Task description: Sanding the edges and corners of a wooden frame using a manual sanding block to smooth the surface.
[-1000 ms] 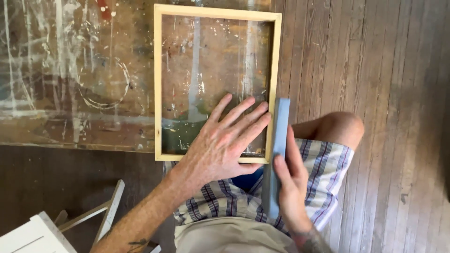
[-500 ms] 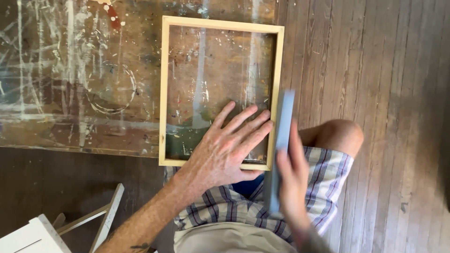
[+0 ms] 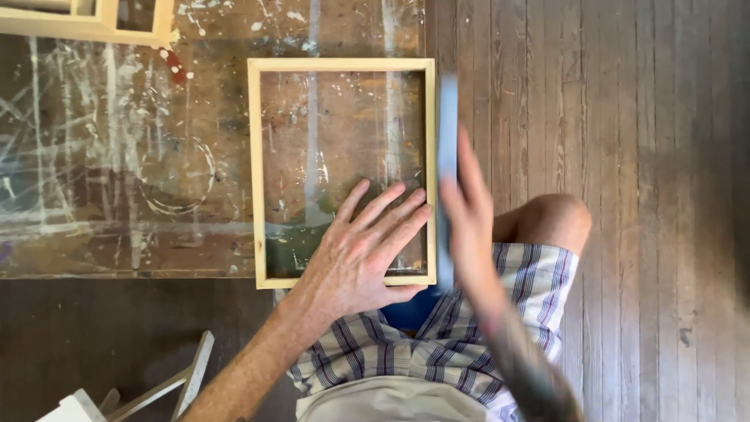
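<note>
Along the right-hand rail of the wooden frame (image 3: 341, 172), in the head view, we find the single relation that matters: the blue block (image 3: 447, 156) stands on edge just outside that rail, its long axis running parallel to the rail, from the frame's far right corner back toward its near right corner. Our right hand (image 3: 469, 227) is the nearer of the two to it, wrapped round its lower part with the fingers closed on it, though the hand is blurred and we cannot tell exactly how each finger sits. Our left hand (image 3: 361, 254) lies flat on the frame's near right corner, fingers spread apart and pointing toward the far right, the palm crossing the near rail, holding nothing. That forearm comes in from the lower left; the right forearm rises from below, over the plaid shorts (image 3: 437, 344). Everything rests on a paint-marked board (image 3: 117, 156), whose right edge falls close to the frame's right rail, with bare wooden floor (image 3: 641, 156) beyond.
</note>
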